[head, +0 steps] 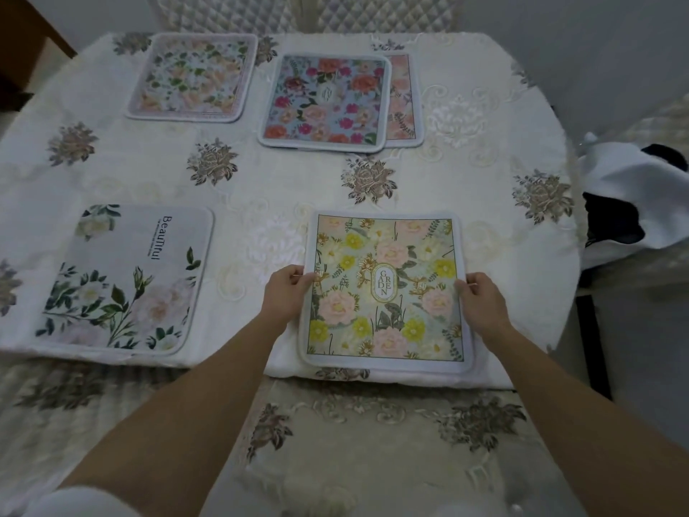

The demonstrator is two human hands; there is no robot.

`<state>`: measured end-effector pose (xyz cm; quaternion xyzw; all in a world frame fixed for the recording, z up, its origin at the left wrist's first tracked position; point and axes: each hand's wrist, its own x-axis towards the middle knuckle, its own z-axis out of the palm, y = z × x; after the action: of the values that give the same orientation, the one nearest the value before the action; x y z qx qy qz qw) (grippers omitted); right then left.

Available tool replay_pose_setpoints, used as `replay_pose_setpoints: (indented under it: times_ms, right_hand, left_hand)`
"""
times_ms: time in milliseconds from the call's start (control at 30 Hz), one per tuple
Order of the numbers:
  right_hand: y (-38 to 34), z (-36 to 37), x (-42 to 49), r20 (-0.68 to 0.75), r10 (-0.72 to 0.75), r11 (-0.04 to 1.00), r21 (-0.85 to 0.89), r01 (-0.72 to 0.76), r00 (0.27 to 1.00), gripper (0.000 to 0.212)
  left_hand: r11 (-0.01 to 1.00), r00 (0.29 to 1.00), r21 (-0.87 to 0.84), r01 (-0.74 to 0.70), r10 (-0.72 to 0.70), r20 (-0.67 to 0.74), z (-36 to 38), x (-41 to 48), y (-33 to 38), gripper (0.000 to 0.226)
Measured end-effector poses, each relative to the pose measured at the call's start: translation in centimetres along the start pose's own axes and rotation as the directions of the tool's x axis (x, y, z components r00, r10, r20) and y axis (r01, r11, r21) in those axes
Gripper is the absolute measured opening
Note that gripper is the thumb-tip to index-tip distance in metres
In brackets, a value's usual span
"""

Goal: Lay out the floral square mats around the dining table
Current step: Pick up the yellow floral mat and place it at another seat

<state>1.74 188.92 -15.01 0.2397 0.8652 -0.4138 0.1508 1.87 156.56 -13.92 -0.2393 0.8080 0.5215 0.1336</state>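
Note:
A yellow and pink floral mat marked GARDEN (387, 289) lies at the near edge of the table. My left hand (287, 292) pinches its left edge and my right hand (481, 300) pinches its right edge. A white mat with green leaves and the word Beautiful (123, 281) lies at the near left. A pale floral mat (192, 78) sits at the far left. A blue mat with red and pink flowers (324, 100) lies far centre, overlapping a pink mat (402, 98) that shows only a strip on its right.
The table carries a cream embroidered cloth (261, 188) with grey rose motifs. Two quilted chair backs (384, 13) stand at the far side. A black and white fabric bundle (634, 203) sits off the right edge. A cushioned seat (373, 442) is below me.

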Motion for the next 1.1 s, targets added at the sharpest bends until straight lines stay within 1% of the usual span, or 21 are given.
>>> replay_pose_setpoints:
  times_ms: [233,467,600,667,767,833,933,1100]
  right_hand:
    - [0.1,-0.7,0.3,-0.03,-0.021,0.999,-0.049,0.02,0.999,0.026]
    - [0.5,-1.4,0.5,-0.018,-0.012,1.0,-0.014,0.012,1.0,0.027]
    - [0.7,-1.7,0.4,-0.01,-0.012,1.0,0.009,0.012,1.0,0.025]
    - [0.8,-1.9,0.4,-0.016,-0.018,1.0,-0.011,0.018,1.0,0.025]
    - [0.9,-2.2,0.5,-0.005,-0.029,0.999,-0.038,0.029,1.0,0.025]
    - [1.1,-2.4,0.6,0.015,-0.038,0.998,-0.048,0.039,0.999,0.025]
    - [1.1,-2.5,0.7,0.034,-0.043,0.997,-0.061,0.045,0.998,0.023]
    - [1.3,-2.4,0.8,0.022,-0.067,0.995,-0.068,0.068,0.998,0.02]
  left_hand:
    - [0.999,1.0,0.033,-0.003,0.004,-0.011,0.8,0.4,-0.3,0.011]
    - [0.995,1.0,0.094,0.01,-0.007,-0.027,1.3,0.5,-0.4,0.017]
    - [0.984,0.999,0.181,-0.002,0.009,-0.039,1.5,0.5,-0.2,0.019]
    - [0.971,0.999,0.237,-0.007,0.019,-0.049,1.6,0.3,0.1,0.021]
    - [0.946,0.996,0.32,-0.048,0.07,-0.057,1.9,-0.3,0.6,0.015]
    - [0.931,0.993,0.359,-0.064,0.094,-0.065,1.9,-0.4,0.8,0.016]
    - [0.927,0.993,0.371,-0.062,0.096,-0.074,2.0,-0.4,0.7,0.019]
    - [0.924,0.989,0.374,-0.078,0.119,-0.089,2.0,-0.4,0.3,0.022]
